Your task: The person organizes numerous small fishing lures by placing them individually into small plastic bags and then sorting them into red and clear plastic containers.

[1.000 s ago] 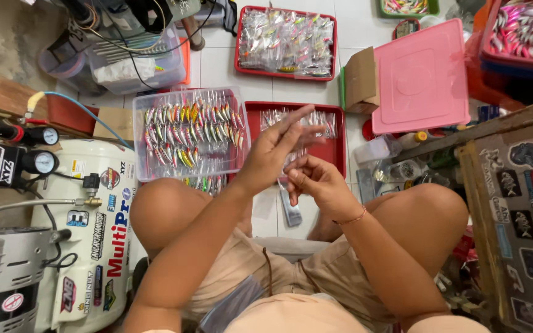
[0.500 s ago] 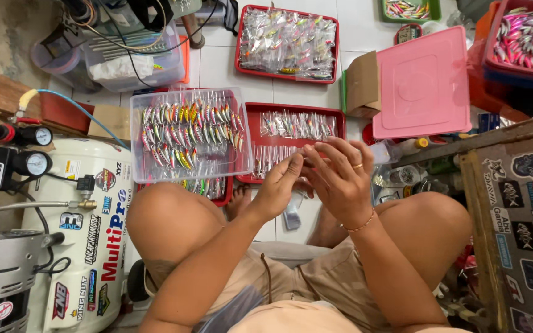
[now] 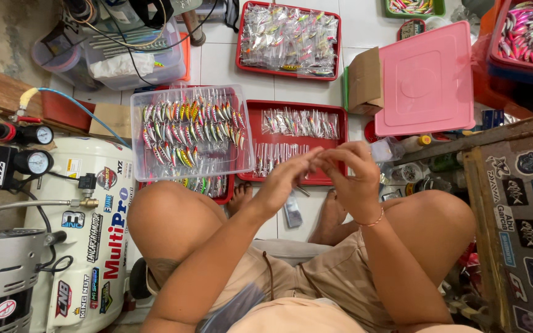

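Here, the white compressor tank [image 3: 87, 240] covered in coloured stickers crowds my left knee, leaving little floor. Right of it, the red tray [image 3: 291, 143] of bagged lures lies beyond my hands. My left hand [image 3: 282, 182] and right hand [image 3: 350, 179] meet fingertip to fingertip, pinching something too small to make out.
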